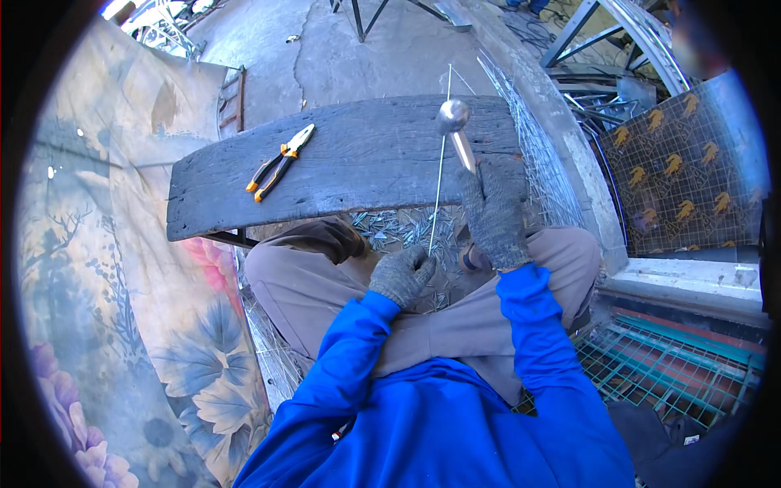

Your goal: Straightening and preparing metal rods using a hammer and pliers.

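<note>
My left hand (401, 276), in a grey knit glove, is closed around the lower end of a thin metal rod (440, 175). The rod runs up across the dark wooden bench (366, 175) and past its far edge, where its tip bends sharply to the right. In my gloved right hand (495, 213) is a hammer (453, 118) with a rounded, shiny metal head and a pale shaft. Its head is over the bench, overlapping the rod in view; whether they touch I cannot tell. Pliers (281, 163) with orange-and-black handles lie partly open on the bench's left half.
Many short metal offcuts (407, 228) litter the ground between my legs. A bundle of thin rods (541, 154) lies right of the bench. A flowered cloth (138, 268) hangs at left. Green wire mesh (659, 366) is at lower right, below a patterned sheet (675, 175).
</note>
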`<state>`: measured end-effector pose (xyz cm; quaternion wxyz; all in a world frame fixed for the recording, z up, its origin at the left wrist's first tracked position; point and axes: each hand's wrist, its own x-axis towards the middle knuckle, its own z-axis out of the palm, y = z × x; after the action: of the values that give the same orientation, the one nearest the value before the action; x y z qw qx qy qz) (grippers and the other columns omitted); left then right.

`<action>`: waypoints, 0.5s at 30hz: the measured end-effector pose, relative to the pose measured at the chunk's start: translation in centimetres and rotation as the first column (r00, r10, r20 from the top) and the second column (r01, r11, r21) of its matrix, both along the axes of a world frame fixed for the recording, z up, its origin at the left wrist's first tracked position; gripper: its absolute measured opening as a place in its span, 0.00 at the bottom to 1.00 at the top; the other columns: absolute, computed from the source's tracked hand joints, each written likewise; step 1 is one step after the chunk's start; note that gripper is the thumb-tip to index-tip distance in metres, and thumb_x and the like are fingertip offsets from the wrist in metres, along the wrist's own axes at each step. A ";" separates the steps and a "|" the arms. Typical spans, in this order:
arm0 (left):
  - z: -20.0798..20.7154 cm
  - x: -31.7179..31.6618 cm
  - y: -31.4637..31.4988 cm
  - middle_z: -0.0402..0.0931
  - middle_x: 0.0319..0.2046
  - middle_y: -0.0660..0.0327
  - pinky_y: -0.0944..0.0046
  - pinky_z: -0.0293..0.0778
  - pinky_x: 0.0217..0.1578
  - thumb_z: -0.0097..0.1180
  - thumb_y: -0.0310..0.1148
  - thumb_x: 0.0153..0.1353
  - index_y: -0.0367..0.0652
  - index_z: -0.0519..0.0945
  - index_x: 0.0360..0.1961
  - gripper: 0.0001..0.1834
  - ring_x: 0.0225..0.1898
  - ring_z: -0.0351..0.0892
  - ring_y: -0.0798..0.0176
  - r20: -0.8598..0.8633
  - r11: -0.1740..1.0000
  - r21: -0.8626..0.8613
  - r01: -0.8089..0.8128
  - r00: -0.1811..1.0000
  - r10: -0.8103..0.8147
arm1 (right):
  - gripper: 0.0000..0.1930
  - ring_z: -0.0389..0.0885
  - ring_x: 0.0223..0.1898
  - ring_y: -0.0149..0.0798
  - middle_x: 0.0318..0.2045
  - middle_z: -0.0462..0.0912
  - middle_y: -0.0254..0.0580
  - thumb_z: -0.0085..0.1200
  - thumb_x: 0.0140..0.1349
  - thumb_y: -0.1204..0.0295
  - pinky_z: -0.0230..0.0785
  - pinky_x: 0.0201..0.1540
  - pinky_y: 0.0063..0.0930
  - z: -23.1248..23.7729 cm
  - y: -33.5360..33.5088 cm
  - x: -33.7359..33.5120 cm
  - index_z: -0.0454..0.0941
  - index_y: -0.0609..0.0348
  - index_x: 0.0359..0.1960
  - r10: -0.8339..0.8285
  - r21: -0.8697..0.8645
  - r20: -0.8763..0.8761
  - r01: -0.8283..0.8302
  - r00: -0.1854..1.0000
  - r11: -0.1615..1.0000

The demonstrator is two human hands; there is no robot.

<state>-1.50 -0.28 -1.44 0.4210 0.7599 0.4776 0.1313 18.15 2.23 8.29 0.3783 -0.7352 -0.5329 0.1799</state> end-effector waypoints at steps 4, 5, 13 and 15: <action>0.0 0.1 0.3 0.78 0.28 0.44 0.45 0.74 0.34 0.59 0.47 0.63 0.39 0.78 0.32 0.19 0.34 0.80 0.38 0.030 0.999 0.036 0.005 1.000 -0.006 | 0.17 0.81 0.38 0.69 0.35 0.81 0.67 0.49 0.74 0.61 0.73 0.36 0.53 -5.2 -0.3 0.6 0.75 0.64 0.50 0.040 -0.109 0.052 -0.034 0.998 0.994; -0.1 0.2 0.5 0.78 0.28 0.44 0.45 0.74 0.34 0.59 0.47 0.63 0.39 0.78 0.32 0.19 0.34 0.80 0.38 0.032 0.999 0.038 0.009 0.999 -0.011 | 0.17 0.80 0.38 0.69 0.35 0.80 0.67 0.48 0.74 0.61 0.72 0.36 0.53 -5.7 -0.2 0.7 0.75 0.65 0.50 0.037 -0.101 0.104 -0.026 0.994 0.995; -0.3 -0.4 0.3 0.79 0.28 0.44 0.44 0.74 0.35 0.59 0.47 0.63 0.40 0.80 0.32 0.18 0.34 0.80 0.38 -0.053 0.999 0.020 0.026 0.998 -0.025 | 0.18 0.81 0.38 0.68 0.35 0.81 0.66 0.48 0.73 0.58 0.73 0.38 0.55 0.0 2.6 0.3 0.75 0.62 0.50 -0.064 -0.021 0.031 0.065 0.997 0.998; -0.8 -0.4 0.2 0.79 0.28 0.44 0.44 0.74 0.35 0.59 0.47 0.63 0.40 0.80 0.32 0.18 0.34 0.80 0.38 -0.028 1.000 0.007 0.019 0.999 -0.019 | 0.18 0.81 0.40 0.68 0.37 0.80 0.67 0.48 0.73 0.58 0.72 0.40 0.56 -0.5 3.3 0.1 0.75 0.62 0.51 -0.067 -0.126 0.085 0.078 0.994 0.989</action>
<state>-1.93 -0.05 -2.21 0.4129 0.7676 0.4757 0.1183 18.26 5.50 7.83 0.3143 -0.7838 -0.5077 0.1705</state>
